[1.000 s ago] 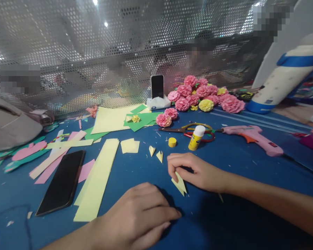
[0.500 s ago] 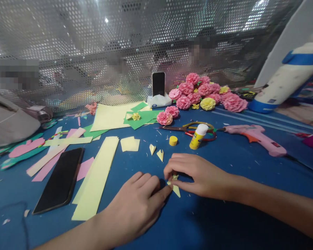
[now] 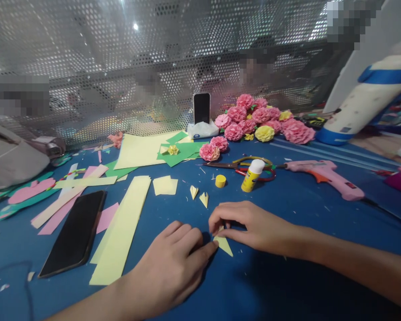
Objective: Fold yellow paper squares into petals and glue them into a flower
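Where the left hand [image 3: 177,267] nears the right hand [image 3: 250,225]: a yellow paper [image 3: 224,247] lies on the desk [image 3: 287,200], a pointed end showing clear of both hands on the near side.
Left fingers: forefinger stretched out, its tip at the paper's left edge, the others curled; the thumb is hidden, so I cannot tell whether they grip.
Right fingers: bent and closed to the thumb over the paper's far end, pinching it.
Folded pieces [image 3: 204,199]: two, small, yellow and pointed, just beyond the right hand, near each other.
Cap [image 3: 220,181]: yellow, beyond the folded pieces, left of the glue stick [image 3: 251,179].
Glue stick: on end, white tip up, in front of the handles of the scissors [image 3: 232,165].
Scissors: lying flat, blades toward the left.
Glue gun [image 3: 330,175]: pink, on its side at the right, nozzle toward the scissors.
Strips [image 3: 120,236]: pale yellow, stacked unevenly beside a black phone [image 3: 73,236].
Squares [image 3: 165,186]: pale yellow, overlapping, right of the strips.
Flowers [image 3: 234,115]: mostly pink, some yellow, heaped near a second phone [image 3: 201,108] standing upright at a white packet [image 3: 203,130].
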The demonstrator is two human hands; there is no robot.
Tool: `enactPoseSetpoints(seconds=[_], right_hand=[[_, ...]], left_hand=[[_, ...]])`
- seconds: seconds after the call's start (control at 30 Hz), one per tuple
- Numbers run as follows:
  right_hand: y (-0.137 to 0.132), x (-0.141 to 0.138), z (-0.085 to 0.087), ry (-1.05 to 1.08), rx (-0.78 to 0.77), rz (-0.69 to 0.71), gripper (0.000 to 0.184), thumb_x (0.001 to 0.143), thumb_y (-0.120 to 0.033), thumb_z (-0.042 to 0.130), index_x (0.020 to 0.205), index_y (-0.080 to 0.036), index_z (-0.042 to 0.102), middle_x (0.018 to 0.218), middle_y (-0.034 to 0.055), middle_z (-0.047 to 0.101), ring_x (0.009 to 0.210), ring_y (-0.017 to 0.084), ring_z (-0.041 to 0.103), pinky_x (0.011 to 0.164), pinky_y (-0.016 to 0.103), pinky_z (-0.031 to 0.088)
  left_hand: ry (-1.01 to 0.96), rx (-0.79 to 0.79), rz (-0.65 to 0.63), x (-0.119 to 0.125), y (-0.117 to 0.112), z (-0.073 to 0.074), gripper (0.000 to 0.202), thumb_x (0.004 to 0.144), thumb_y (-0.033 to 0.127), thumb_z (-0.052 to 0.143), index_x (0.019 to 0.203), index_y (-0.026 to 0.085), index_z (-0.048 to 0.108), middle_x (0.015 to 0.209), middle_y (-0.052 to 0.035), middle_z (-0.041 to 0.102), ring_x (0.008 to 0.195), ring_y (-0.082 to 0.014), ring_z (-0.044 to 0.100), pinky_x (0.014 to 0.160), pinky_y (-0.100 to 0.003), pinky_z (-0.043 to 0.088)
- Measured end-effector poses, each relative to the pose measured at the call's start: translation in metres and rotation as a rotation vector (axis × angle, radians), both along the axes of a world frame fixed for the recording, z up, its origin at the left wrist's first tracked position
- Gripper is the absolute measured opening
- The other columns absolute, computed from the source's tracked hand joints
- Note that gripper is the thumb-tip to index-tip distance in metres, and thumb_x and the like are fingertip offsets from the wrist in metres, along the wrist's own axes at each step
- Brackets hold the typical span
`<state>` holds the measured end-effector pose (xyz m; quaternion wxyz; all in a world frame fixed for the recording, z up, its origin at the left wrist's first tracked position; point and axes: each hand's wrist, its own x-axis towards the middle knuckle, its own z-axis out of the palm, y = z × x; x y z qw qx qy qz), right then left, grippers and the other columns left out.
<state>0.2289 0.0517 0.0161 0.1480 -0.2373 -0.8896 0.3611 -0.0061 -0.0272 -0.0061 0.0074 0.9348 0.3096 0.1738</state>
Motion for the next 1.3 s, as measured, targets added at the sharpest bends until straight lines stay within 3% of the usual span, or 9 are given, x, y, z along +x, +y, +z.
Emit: enactPoseSetpoints(seconds=[0.17,0.4,0.53,0.67,0.77,1.07,1.3], right_hand=[[0.0015,0.0017,0.0005,-0.029,0.082,0.027,0.007,0.094,-0.013,0.063,0.099,-0.017,0.066,0.092,0.0003,0.067,0.082,0.012,0.061,0.073,0.020,0.044],[0.0033,0.0069,0.0037,-0.047,0.513,0.246,0.019,0.104,-0.019,0.047,0.106,-0.016,0.066,0.088,0.0040,0.065,0.081,0.017,0.053,0.072,0.028,0.037],[0.0009,0.0082,0.0069,-0.081,0.636,0.302,0.031,0.106,-0.017,0.035,0.101,-0.016,0.065,0.081,0.0046,0.062,0.076,0.018,0.050,0.068,0.030,0.033],[0.0007,0.0081,0.0090,-0.072,0.654,0.315,0.032,0.106,-0.016,0.034,0.100,-0.016,0.065,0.078,0.0042,0.061,0.076,0.018,0.051,0.068,0.030,0.032],[0.0013,0.0084,0.0088,-0.073,0.628,0.307,0.029,0.105,-0.014,0.036,0.103,-0.016,0.065,0.081,0.0045,0.062,0.078,0.018,0.052,0.070,0.030,0.034],[0.0029,0.0090,0.0013,-0.085,0.393,0.157,0.019,0.103,-0.021,0.052,0.093,-0.017,0.067,0.088,0.0031,0.065,0.084,0.016,0.054,0.075,0.026,0.039],[-0.0007,0.0086,0.0066,-0.118,0.595,0.213,0.032,0.105,-0.019,0.042,0.083,-0.016,0.066,0.082,0.0044,0.062,0.077,0.017,0.048,0.067,0.029,0.034]], left_hand=[[0.004,-0.024,-0.001,-0.0003,-0.0001,0.0018,0.035,0.100,0.015,0.041,0.132,0.013,0.056,0.092,-0.0082,0.056,0.077,-0.0222,0.050,0.067,-0.036,0.042],[-0.014,-0.013,-0.008,-0.0002,0.0001,0.0027,0.034,0.101,0.015,0.040,0.129,0.012,0.058,0.090,-0.0087,0.057,0.075,-0.0223,0.049,0.065,-0.035,0.041],[-0.058,-0.025,0.000,-0.0017,-0.0014,0.0028,0.029,0.101,0.016,0.041,0.122,0.013,0.062,0.089,-0.0079,0.059,0.075,-0.0215,0.050,0.066,-0.035,0.040],[-0.144,-0.024,0.034,-0.0014,-0.0012,0.0034,0.027,0.102,0.017,0.042,0.119,0.012,0.062,0.088,-0.0075,0.061,0.075,-0.0201,0.053,0.070,-0.036,0.041],[-0.085,-0.014,0.031,-0.0003,-0.0001,0.0036,0.031,0.102,0.017,0.041,0.125,0.011,0.060,0.090,-0.0081,0.061,0.077,-0.0212,0.054,0.071,-0.037,0.042],[0.002,0.070,0.014,0.0031,-0.0011,0.0020,0.031,0.102,0.017,0.042,0.124,0.007,0.061,0.090,-0.0084,0.061,0.077,-0.0224,0.053,0.070,-0.038,0.043],[-0.014,0.139,0.006,0.0037,-0.0002,-0.0019,0.027,0.101,0.015,0.046,0.119,0.009,0.064,0.087,-0.0065,0.062,0.074,-0.0212,0.052,0.070,-0.037,0.041]])
